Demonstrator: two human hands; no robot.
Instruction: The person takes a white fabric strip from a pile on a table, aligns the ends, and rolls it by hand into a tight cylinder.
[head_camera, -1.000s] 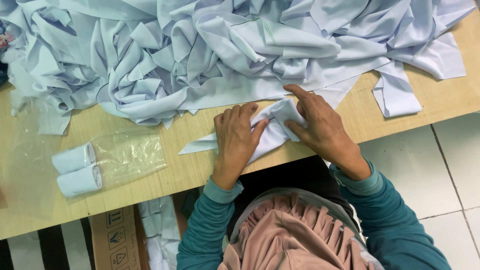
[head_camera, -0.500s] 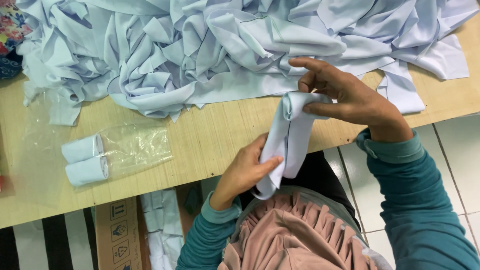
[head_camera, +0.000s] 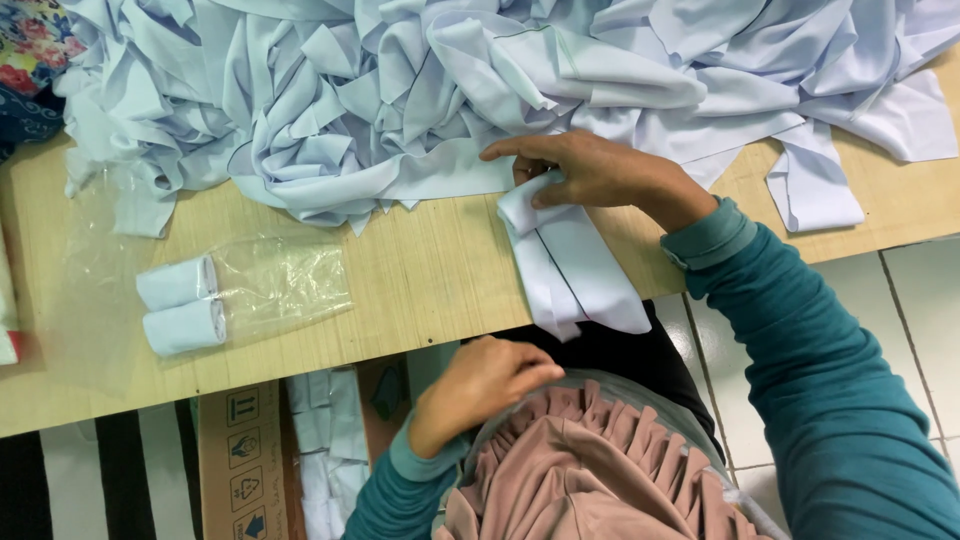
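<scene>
A single head-worn camera looks almost straight down over the wearer's pink headscarf (head_camera: 600, 470) onto the wooden bench (head_camera: 420, 280). It sits close, with white floor tiles (head_camera: 920, 300) along the right edge.

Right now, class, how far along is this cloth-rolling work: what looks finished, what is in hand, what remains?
Done: two rolled cloths sit in a clear plastic bag on the wooden table. In hand: the right hand pins a folded pale blue strip at the table edge; the left hand is off it, near the lap. Left: a large heap of loose fabric.
</scene>
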